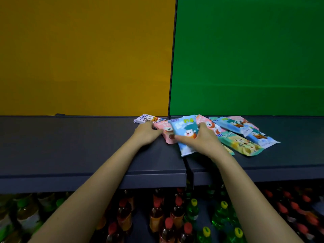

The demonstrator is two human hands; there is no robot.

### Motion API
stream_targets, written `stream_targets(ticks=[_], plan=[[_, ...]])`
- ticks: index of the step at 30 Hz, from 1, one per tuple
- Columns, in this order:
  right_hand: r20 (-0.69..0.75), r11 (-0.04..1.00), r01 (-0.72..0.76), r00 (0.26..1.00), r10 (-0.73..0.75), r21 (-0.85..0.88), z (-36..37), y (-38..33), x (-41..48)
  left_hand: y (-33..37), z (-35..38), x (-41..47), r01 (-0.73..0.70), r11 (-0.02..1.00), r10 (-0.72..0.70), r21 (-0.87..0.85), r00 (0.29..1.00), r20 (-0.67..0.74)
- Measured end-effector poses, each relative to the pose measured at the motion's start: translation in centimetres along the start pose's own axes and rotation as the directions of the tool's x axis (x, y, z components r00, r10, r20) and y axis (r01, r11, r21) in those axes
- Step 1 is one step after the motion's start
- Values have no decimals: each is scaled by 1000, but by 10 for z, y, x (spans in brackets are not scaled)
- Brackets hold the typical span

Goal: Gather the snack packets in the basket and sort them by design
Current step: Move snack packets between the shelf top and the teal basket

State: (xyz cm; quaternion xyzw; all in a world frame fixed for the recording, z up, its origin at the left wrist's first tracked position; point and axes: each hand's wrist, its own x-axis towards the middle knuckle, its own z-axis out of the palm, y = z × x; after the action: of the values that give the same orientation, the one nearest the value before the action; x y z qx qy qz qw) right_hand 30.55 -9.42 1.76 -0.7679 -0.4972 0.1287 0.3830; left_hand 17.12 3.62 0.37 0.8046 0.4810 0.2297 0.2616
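The blue packet (pixel 185 135) with the little animal on it lies on top of the pile, and my right hand (pixel 199 139) grips it. My thumb goes across the front and my other fingers curl over its top edge, so I can lift it off the ones under it.

Just beside it, and partly under it, is a pink packet (pixel 167 133). My left hand (pixel 147 133) is at its left edge with the fingers bent. I think it holds the pink one down so that it does not slide along with the blue one, but I cannot tell if the fingers pinch it or only press on it.

Behind my left hand sits a white packet (pixel 145 118), close to the back wall. To the right more packets lie mixed and overlapping: more blue ones (pixel 233 126), another pink one (pixel 210 126) and a yellow-green packet (pixel 243 144). The designs are all jumbled, so the sorting looks far from done.

All of them rest on a dark shelf (pixel 70 146). I see no basket here. Below the shelf stand rows of bottles (pixel 175 213)
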Motion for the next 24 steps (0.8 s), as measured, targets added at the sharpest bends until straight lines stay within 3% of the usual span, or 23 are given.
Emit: stream_targets(ticks=[5, 9, 12, 14, 18, 24], plan=[[-165, 980, -42, 983, 75, 195, -22, 25, 9, 19, 19, 24, 165, 948, -184, -272, 982, -44], [-223, 978, -39, 971, 85, 206, -29, 40, 10, 27, 32, 31, 216, 957, -234, -193, 969, -81], [-196, 974, -63, 975, 107, 220, -29, 47, 9, 26, 33, 33, 233, 939, -255, -253, 965, -60], [-176, 964, -66, 978, 114, 258, -28, 48, 9, 19, 29, 34, 211, 897, -241, -387, 970, -30], [-131, 940, -27, 988, 76, 340, -16, 36, 9, 6, 2, 5, 126, 675, -161, -727, 987, 22], [44, 874, 86, 992, -122, 478, 43, -28, -4, -56, -79, -91, -10, 574, -264, -819, 944, -196]])
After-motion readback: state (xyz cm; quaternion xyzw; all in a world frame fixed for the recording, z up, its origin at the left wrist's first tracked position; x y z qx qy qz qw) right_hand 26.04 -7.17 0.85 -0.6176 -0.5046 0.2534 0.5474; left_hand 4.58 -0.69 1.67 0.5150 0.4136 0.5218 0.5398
